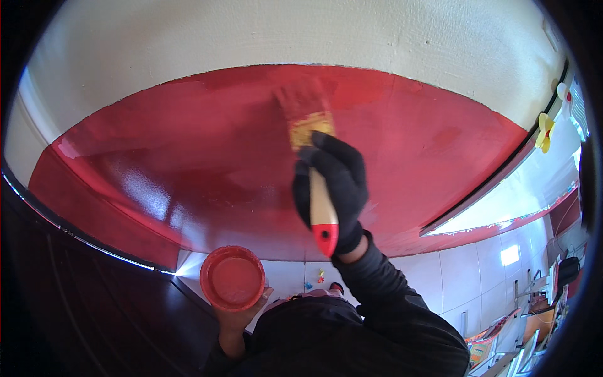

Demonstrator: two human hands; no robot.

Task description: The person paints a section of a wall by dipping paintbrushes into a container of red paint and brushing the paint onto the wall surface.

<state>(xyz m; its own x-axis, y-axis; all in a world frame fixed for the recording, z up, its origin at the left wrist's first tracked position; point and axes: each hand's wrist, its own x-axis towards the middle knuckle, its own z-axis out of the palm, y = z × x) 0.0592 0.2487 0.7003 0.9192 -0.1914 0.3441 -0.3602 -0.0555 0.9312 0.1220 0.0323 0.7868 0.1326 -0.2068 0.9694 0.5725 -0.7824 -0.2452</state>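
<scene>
Brushwork along the red wall's upper edge

Head view: my gloved right hand point(333, 188) is closed around the paintbrush point(312, 157), bristles on the red wall point(188, 144). My bare left hand point(242, 314) cups the paint tin point(232, 278) below. I'd keep strokes light near the cream band point(282, 38).

One paintbrush point(312, 157), one round red paint tub point(232, 278), one black glove point(336, 188), one bare hand point(242, 316).

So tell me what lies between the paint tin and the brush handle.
Head view: only glossy red-painted wall lies between the paint tin in the left hand and the brush handle in the gloved right hand.
</scene>
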